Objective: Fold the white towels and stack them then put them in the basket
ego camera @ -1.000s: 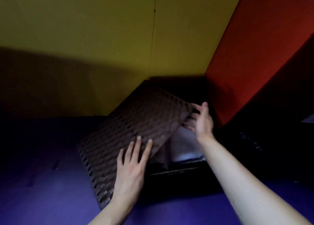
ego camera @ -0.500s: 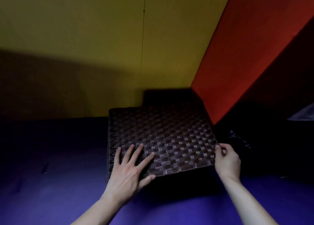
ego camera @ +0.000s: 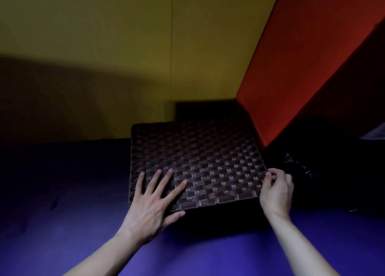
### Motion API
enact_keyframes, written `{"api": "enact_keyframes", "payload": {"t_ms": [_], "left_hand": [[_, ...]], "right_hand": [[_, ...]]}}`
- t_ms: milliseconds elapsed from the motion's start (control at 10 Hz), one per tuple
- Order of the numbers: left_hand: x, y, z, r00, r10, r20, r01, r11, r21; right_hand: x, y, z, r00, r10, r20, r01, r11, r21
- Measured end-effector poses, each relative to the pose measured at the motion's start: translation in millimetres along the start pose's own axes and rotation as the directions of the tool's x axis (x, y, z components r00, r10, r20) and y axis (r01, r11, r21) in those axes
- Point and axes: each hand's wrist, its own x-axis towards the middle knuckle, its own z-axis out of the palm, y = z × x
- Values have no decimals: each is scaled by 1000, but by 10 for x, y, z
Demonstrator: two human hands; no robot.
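A dim corner: a yellow wall (ego camera: 125,46) meets a red panel (ego camera: 312,57) above a purple surface (ego camera: 208,255). On that surface, pushed into the corner, sits the dark woven basket (ego camera: 133,171), now covered by its woven lid (ego camera: 198,161).

The left hand (ego camera: 154,202) lies flat on the near left part of the lid, fingers (ego camera: 166,177) straight and spread, thumb hooked over the near edge. The right hand (ego camera: 275,190) is at the lid's near right corner, fingers curled and pinching the rim between thumb and fingertips.

A second ago the lid stood tilted, raised on the right-hand side, and a pale fold of white towels showed in the opening beneath the right hand. Half a second ago it had come down level; it now lies flat and square to the basket, with no towel visible.

Judgement: the towels are inside, under the palm of the left hand, and the task appears essentially complete. What remains is only seating the lid and letting go. Dark clutter beyond the right hand is too shadowed to identify.
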Motion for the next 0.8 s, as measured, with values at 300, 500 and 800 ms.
{"api": "enact_keyframes", "payload": {"t_ms": [300, 500, 800], "left_hand": [[86, 54, -58, 1000, -10, -2, 10, 1000, -20], [28, 8, -78, 1000, -31, 5, 31, 999, -39], [96, 17, -487, 993, -66, -94, 60, 996, -66]], "right_hand": [[16, -70, -85, 998, 62, 14, -63, 997, 43], [13, -93, -95, 998, 51, 43, -52, 998, 29], [-120, -578, -116, 910, -408, 82, 415, 902, -121]]}}
